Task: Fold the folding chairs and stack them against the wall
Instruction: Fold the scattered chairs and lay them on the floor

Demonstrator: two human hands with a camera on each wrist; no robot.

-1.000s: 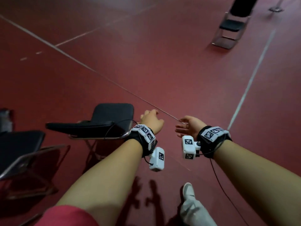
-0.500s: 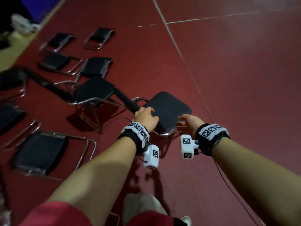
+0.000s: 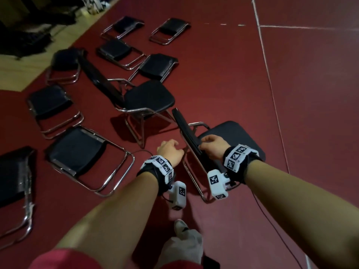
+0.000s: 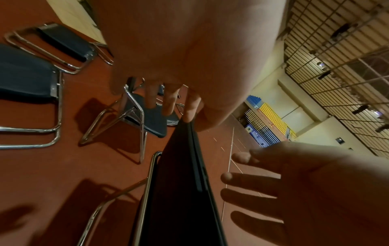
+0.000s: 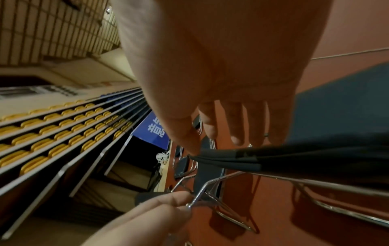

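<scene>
**What the views cut off or hide**

In the head view the right hand covers part of the backrest of the nearest chair, and the right wristband hides the near edge of its seat. The left hand lies over the chrome frame, so the contact itself is hidden. A folded chair at the left edge of the red floor is cut off by the picture's edge. Dark things beyond the floor's far left corner are too dim to identify. In the left wrist view the palm fills the upper picture and hides most of the fingers. The banner lettering in the right wrist view is unreadable.
</scene>
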